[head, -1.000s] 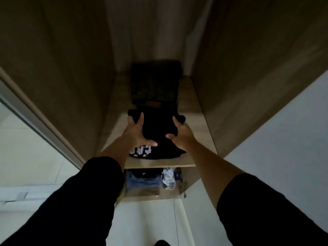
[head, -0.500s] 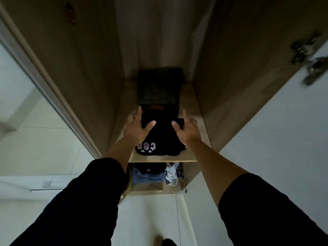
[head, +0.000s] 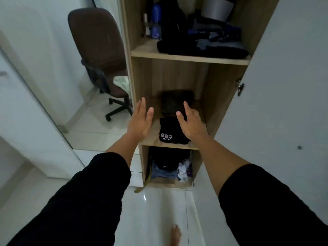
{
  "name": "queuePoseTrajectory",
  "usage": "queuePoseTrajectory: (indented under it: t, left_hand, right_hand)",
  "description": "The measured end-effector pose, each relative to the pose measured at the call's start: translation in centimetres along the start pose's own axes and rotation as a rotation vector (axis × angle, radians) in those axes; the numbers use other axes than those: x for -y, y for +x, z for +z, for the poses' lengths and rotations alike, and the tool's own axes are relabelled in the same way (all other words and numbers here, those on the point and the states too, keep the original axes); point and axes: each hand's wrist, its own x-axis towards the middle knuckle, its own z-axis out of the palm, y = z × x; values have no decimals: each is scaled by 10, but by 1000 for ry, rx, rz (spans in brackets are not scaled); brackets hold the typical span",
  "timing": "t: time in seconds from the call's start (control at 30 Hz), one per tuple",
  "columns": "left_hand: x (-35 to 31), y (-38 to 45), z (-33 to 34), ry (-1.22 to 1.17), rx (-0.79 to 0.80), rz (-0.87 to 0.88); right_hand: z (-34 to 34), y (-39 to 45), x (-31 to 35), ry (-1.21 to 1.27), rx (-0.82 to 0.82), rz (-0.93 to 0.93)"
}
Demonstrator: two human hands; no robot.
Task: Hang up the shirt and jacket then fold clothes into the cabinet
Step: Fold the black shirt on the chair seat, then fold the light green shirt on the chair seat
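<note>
While both hands hover in front of the cabinet (head: 229, 103), the folded black shirt (head: 171, 133) with a white print lies at the front edge of the middle shelf (head: 152, 139), its long axis running front to back toward 12 o'clock. Item, left hand (head: 140, 121): fingers straight and spread, palm turned inward, holding nothing, set off to 9 o'clock of the shirt and clear of it, over the cabinet's left wall. Item, right hand (head: 192, 124): fingers relaxed and apart, holding nothing, overlapping the shirt's right half in view; whether it touches the cloth cannot be told. By judgement the right hand is the nearer of the two, the shirt lying just beyond and below its palm toward 10 o'clock. Item, second folded dark garment (head: 177, 102): behind the shirt at 12 o'clock, deeper on the same shelf, apparently touching it. Item, upper shelf (head: 188, 57): dark clothes in a loose heap, bottles at 11 o'clock. Item, bottom compartment (head: 168, 167): a jumble of blue, black and pale cloth. Item, brown office chair (head: 101, 55): at 10 o'clock outside the cabinet, a pale cloth on its seat. Item, white cabinet door (head: 284, 103): standing open at 3 o'clock. Both forearms are bare below dark sleeves and reach forward, roughly parallel. Judged status: this garment is stowed; any further folding calls for other clothes from elsewhere.
</note>
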Motion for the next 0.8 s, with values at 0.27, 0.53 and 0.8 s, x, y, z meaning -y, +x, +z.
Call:
queuePoseTrajectory:
  t: [0.27, 0.53, 0.8]
  left_hand:
    - [9, -65, -122, 160, -200, -101]
    - [52, -148, -230, 241, -527, -382]
    - [70, -282, -290, 312, -793, -683]
  right_hand:
    - [9, -41, 104, 77, 56, -319]
    - [54, -63, 222, 120, 265, -678]
    - [116, -141, 318, 128, 493, -978]
